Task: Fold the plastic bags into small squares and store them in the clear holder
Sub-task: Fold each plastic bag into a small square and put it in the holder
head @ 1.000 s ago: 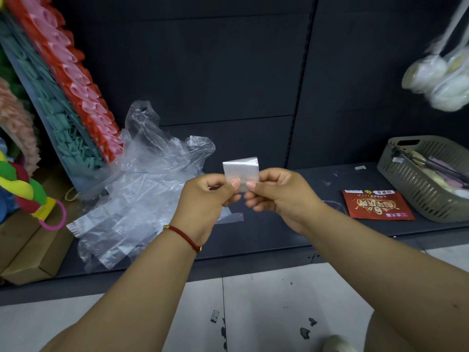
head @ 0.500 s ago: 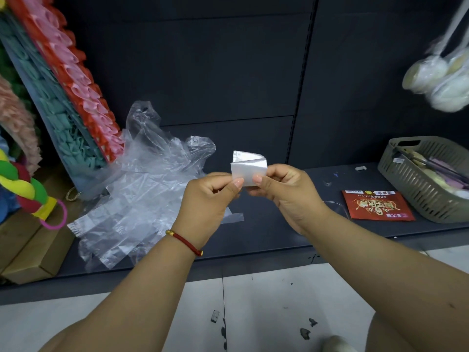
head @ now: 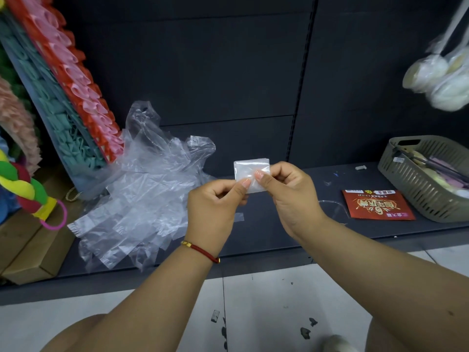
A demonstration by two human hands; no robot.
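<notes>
Moved: the loose flap flattened; my folded bag [head: 251, 174] became a neat square.
Grip: my left hand [head: 213, 212] and right hand [head: 286, 196] pinched it, thumbs pressing.
Place: held above the shelf [head: 274, 232], unfolded bags [head: 142, 194] at nine o'clock.
Advice: I judged the creases needed firm pressing.

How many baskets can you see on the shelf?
1. The basket sits at the right end of the shelf, beside the red packet. More could be hidden beyond the picture's edge.

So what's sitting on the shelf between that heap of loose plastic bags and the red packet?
In the head view, mostly bare dark shelf lies between the heap of loose clear plastic bags and the flat red printed packet, plus a clear, hard-to-see holder beside the packet.
</notes>
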